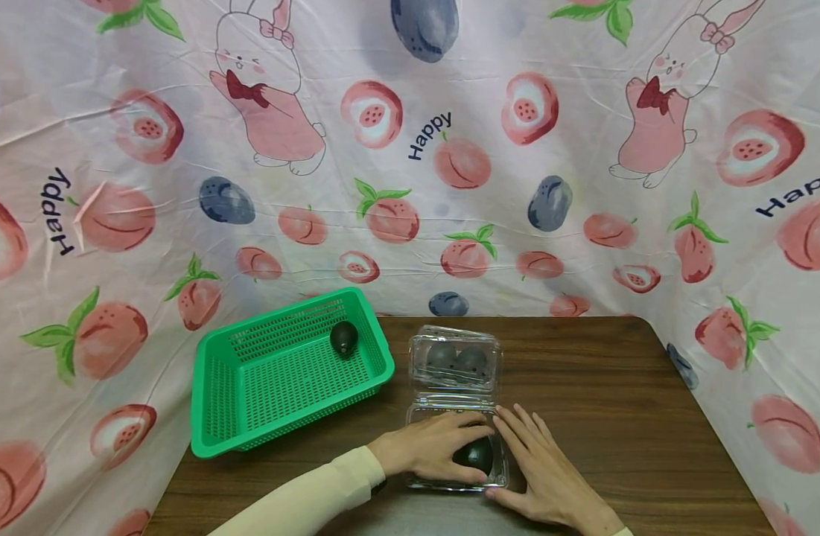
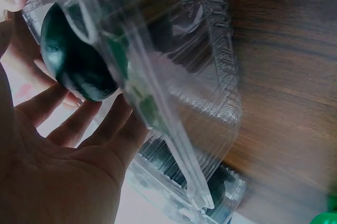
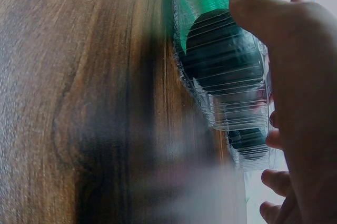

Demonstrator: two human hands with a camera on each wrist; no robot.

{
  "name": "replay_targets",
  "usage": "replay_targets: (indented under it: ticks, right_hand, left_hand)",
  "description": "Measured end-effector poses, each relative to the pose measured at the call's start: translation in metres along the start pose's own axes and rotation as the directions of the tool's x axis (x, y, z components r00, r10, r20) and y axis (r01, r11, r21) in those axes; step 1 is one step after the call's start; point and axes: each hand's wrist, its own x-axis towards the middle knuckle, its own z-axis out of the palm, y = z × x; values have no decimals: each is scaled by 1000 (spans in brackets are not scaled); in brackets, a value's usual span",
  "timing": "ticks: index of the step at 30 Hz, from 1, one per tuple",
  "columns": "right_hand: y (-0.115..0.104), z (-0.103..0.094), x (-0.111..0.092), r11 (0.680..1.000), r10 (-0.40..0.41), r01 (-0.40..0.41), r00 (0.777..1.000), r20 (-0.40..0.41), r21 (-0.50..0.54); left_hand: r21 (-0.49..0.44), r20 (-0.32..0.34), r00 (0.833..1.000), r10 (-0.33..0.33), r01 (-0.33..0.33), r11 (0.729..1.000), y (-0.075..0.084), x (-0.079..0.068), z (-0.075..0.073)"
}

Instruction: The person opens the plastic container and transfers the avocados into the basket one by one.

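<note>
The work looks partway along, judging by how things lie: one dark fruit [image 1: 475, 455] sits in the open near box [image 1: 450, 487], on the table [image 1: 584, 387]; the left hand [image 1: 439, 447] is over it, thumb and fingers set apart on either side and clasping the fruit between them. The right hand [image 1: 540, 473] rests along the box's right side, its thumb at the near corner; its fingers are nearly straight, lie close together and grip nothing that shows.

Two more fruits [image 1: 442, 359] lie side by side under the clear plastic [image 1: 455, 383] just beyond, so that pair seems already dealt with; whether this is a separate shut box, seen partly through the near box's raised lid, I cannot tell for certain.

What appears left: the near box is not yet shut, and the held fruit is not yet let go; one last fruit [image 1: 344, 338] lies at the right end of the green basket [image 1: 282, 383], out of either hand's touch; whether the left hand hides another fruit, the views do not settle.
</note>
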Motion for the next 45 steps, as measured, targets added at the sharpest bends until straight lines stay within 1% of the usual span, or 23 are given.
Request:
replay_targets:
  ticks: [7, 14, 23, 33, 40, 45]
  right_hand:
    - [-1, -2, 1, 1000, 16, -16, 1000, 15, 16]
    - [-1, -2, 1, 1000, 21, -22, 1000, 22, 9]
    - [-1, -1, 2, 1000, 24, -25, 999, 38, 14]
    - [-1, -2, 3, 1000, 9, -9, 1000, 18, -2]
    - [-1, -1, 3, 1000, -18, 18, 1000, -18, -16]
    - [0, -2, 3, 1000, -16, 16, 1000, -12, -19]
  left_hand:
    - [12, 10, 1000, 12, -12, 1000, -3, 4, 5]
    - [-37, 30, 1000, -6, 8, 999, -5, 7, 7]
    - [-43, 22, 999, 27, -26, 999, -5, 9, 7]
    - [-55, -4, 998, 56, -56, 997, -7, 9, 6]
    - [-66, -11, 998, 65, -65, 996, -10, 10, 6]
    - [-68, -19, 996, 81, -83, 994, -12, 9, 7]
